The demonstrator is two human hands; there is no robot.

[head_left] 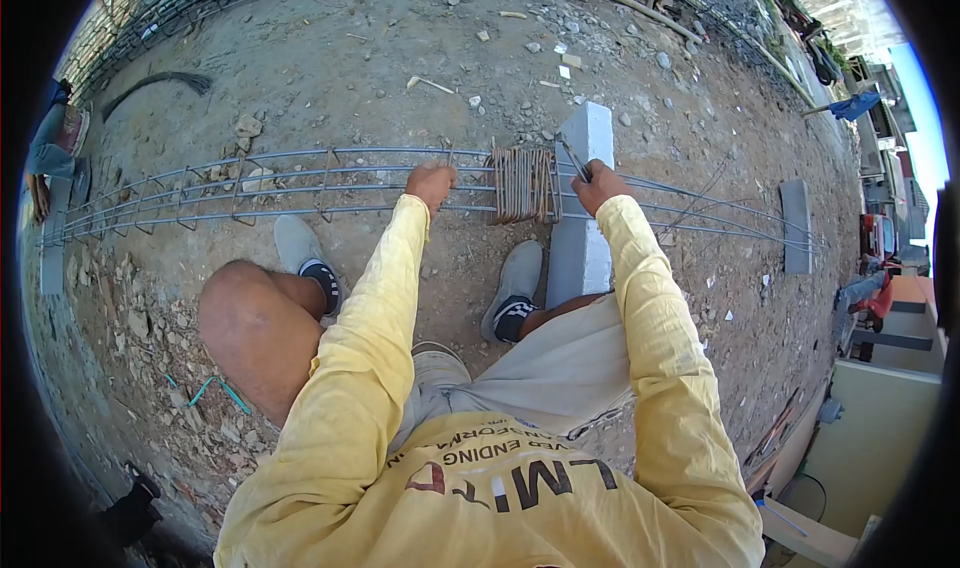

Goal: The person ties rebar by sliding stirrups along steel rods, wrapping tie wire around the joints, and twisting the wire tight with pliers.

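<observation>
Bars = matt grey metal; stirrup bundle rusty brown metal; sleeves wrinkled yellow cloth.

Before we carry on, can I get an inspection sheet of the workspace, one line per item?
Surface: rough dirt ground, strewn with stones.
Job's things: long bars lie across a block; rings stand bunched around them, left of the block.
Clutter: wood scraps and a dark wire bundle beyond the bars.
Grips: left hand at the bars, its hold unclear; right hand closed on a tool.
Cables: no power cable made out; green cord near the left knee.
Surroundings: one person at the far left, another at the far right.
</observation>
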